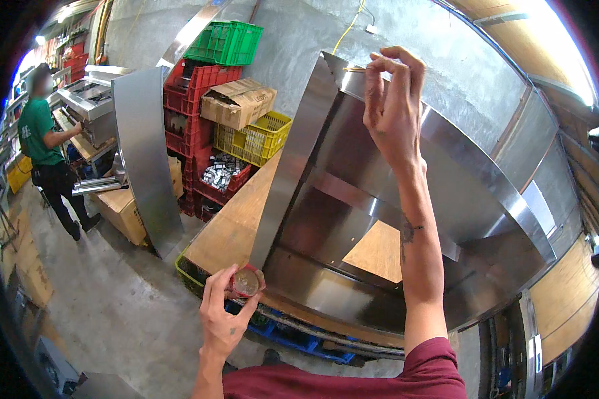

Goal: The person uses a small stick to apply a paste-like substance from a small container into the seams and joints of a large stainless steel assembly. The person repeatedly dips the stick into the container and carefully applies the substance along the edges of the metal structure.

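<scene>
A big steel hood (pixel 406 219) lies on a wooden counter (pixel 236 226) and fills the middle of the view, its shiny inside panels facing up and a square opening showing the wood beneath. A grey concrete wall (pixel 419 53) rises behind it.

To the left a tall steel sheet (pixel 143 153) leans upright on the concrete floor (pixel 113 306). Behind the sheet stands a stack of red crates (pixel 196 106) with a green crate (pixel 226 41) on top, a yellow crate (pixel 256 136) beside them and a cardboard box (pixel 236 101) resting on the stack. Far left, another person in a green shirt (pixel 36 133) stands at a steel appliance (pixel 90 100).

The right hand (pixel 393 100) is raised over the far upper corner of the hood, thumb and fingertips pinched shut on a thin pale stick (pixel 354 69) whose tip lies at the hood's rim.

The left hand (pixel 223 316) is low, near the front edge of the counter, its fingers curled around a small round red tin (pixel 247 281), open side up, held just off the hood's near corner.
</scene>
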A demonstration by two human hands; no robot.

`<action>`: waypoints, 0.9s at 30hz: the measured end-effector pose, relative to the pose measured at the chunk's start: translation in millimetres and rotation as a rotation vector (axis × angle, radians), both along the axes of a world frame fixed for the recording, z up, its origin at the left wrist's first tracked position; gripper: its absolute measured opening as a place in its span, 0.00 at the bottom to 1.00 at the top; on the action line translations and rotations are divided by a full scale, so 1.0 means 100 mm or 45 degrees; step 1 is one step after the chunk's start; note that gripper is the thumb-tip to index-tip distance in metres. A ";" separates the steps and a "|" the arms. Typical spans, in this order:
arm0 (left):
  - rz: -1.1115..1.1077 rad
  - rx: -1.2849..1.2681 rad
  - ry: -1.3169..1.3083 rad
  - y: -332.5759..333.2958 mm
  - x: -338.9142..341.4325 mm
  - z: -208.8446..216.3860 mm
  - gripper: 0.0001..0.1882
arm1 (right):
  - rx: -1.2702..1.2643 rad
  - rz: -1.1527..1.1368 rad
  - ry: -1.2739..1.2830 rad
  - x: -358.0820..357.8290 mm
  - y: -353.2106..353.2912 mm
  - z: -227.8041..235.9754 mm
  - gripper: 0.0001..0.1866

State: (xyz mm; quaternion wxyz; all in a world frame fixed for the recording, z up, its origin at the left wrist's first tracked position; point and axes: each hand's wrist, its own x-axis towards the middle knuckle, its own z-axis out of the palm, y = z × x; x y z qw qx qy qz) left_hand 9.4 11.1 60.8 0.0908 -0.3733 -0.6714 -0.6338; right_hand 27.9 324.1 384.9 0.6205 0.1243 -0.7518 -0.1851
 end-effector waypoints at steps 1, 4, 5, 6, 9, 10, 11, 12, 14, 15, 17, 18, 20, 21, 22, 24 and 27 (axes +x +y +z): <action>0.001 0.003 -0.010 -0.02 0.00 0.01 0.37 | -0.007 -0.013 -0.028 -0.02 0.02 0.01 0.10; -0.021 0.023 -0.060 -0.05 0.03 0.04 0.36 | -0.033 -0.039 -0.103 -0.08 0.07 -0.02 0.10; -0.016 0.022 -0.061 -0.05 0.03 0.03 0.36 | -0.026 -0.043 -0.110 -0.09 0.09 -0.03 0.09; -0.010 0.018 -0.063 -0.06 0.03 0.00 0.36 | -0.022 -0.047 -0.119 -0.09 0.11 -0.05 0.09; 0.001 0.003 -0.040 -0.07 0.01 -0.06 0.36 | -0.027 -0.034 -0.125 -0.08 0.12 -0.06 0.08; 0.002 -0.004 -0.028 -0.07 0.01 -0.07 0.36 | -0.033 -0.028 -0.124 -0.08 0.12 -0.07 0.08; -0.005 0.004 -0.034 -0.06 0.01 -0.07 0.36 | -0.029 -0.041 -0.130 -0.07 0.12 -0.08 0.08; -0.011 0.013 -0.038 -0.06 0.01 -0.06 0.36 | -0.024 -0.052 -0.133 -0.07 0.11 -0.08 0.08; -0.021 0.016 -0.045 -0.05 0.01 -0.05 0.36 | -0.015 -0.070 -0.141 -0.06 0.11 -0.10 0.08; -0.021 0.014 -0.046 -0.06 0.02 -0.03 0.36 | -0.007 -0.074 -0.144 -0.06 0.10 -0.10 0.08; -0.016 0.009 -0.036 -0.06 0.02 -0.03 0.37 | 0.011 -0.079 -0.142 -0.06 0.10 -0.09 0.08; -0.014 0.007 -0.025 -0.06 0.01 -0.03 0.37 | 0.022 -0.084 -0.137 -0.05 0.11 -0.08 0.08; -0.018 0.010 -0.027 -0.05 0.01 -0.03 0.37 | 0.034 -0.094 -0.131 -0.04 0.12 -0.08 0.07; -0.022 0.015 -0.038 -0.05 0.01 -0.02 0.37 | 0.034 -0.096 -0.129 -0.05 0.11 -0.08 0.07; -0.026 0.019 -0.050 -0.06 0.01 -0.02 0.37 | 0.034 -0.097 -0.127 -0.06 0.10 -0.08 0.07; -0.028 0.028 -0.056 -0.06 0.00 -0.04 0.37 | 0.010 -0.096 -0.134 -0.06 0.10 -0.09 0.07; -0.023 0.027 -0.045 -0.07 -0.01 -0.05 0.37 | 0.011 -0.103 -0.134 -0.06 0.09 -0.10 0.07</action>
